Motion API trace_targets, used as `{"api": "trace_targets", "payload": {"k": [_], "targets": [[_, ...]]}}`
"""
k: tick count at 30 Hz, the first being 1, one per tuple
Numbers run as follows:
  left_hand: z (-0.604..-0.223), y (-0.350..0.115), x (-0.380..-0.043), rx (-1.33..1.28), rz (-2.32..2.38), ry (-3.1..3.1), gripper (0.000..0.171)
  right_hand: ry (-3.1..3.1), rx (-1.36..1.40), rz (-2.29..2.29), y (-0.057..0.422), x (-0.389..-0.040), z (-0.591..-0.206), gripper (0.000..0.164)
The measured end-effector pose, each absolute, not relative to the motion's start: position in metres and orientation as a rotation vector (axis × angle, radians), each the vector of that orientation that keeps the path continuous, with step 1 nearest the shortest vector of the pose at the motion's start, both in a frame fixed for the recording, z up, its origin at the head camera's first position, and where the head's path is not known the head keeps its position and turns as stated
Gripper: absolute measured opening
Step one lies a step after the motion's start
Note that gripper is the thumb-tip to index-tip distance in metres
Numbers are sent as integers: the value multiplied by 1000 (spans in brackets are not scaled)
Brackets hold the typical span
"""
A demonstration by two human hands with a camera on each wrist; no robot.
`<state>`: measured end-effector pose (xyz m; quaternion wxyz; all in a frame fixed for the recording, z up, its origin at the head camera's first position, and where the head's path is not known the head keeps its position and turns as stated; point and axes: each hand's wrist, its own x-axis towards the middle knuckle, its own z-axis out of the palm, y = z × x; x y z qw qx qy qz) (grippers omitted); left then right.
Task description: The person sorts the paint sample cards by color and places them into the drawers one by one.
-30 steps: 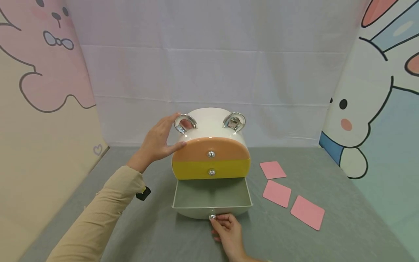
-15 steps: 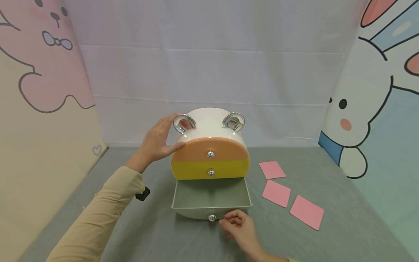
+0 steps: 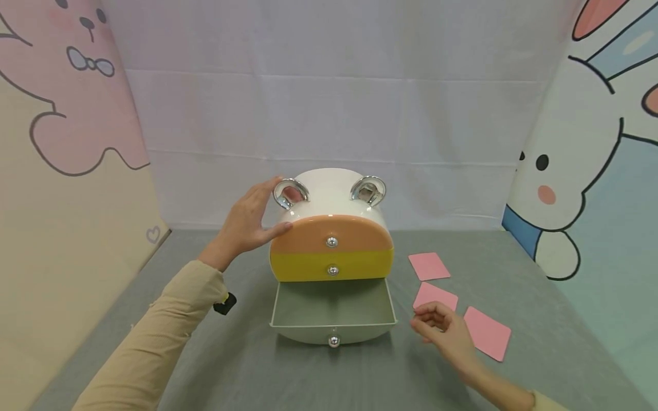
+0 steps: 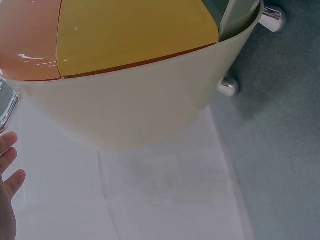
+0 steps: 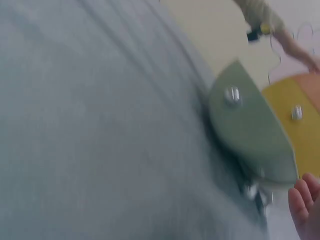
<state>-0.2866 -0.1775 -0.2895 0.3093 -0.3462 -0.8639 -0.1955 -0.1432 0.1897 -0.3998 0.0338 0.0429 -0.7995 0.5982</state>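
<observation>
A small rounded drawer cabinet (image 3: pixel 329 194) with a white body and two silver ring ears stands mid-table. Its orange drawer (image 3: pixel 303 237) and yellow drawer (image 3: pixel 303 266) are closed. The bottom green drawer (image 3: pixel 303 334) is pulled out, and its inside is bare. My left hand (image 3: pixel 247 220) rests on the cabinet's left side, thumb at the orange front and fingers behind the left ear (image 3: pixel 291 194). To the right of the drawer, my right hand (image 3: pixel 444 334) hovers with loosely bent fingers holding nothing. It overlaps the middle pink square card (image 3: pixel 434 294) in the head view.
Two more pink cards lie on the grey tabletop: a far card (image 3: pixel 429 266) and a near card (image 3: pixel 490 334). A white cloth (image 3: pixel 329 114) hangs behind the table. Cartoon-printed panels stand at left and right, including the rabbit panel (image 3: pixel 606 257).
My right hand has let go of the green drawer's silver knob and moved right to the pink cards. The drawer stays pulled out, and my left hand has not moved.
</observation>
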Motion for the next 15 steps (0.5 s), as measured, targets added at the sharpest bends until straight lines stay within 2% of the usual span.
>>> {"api": "trace_targets", "payload": {"k": [8, 15], "targets": [[-290, -178, -288, -923, -525, -2268, 88, -2744, 154, 1268, 274, -169, -421, 44], [-290, -178, -288, -929, -522, -2264, 89, -2827, 197, 783, 325, -174, -440, 66]]}}
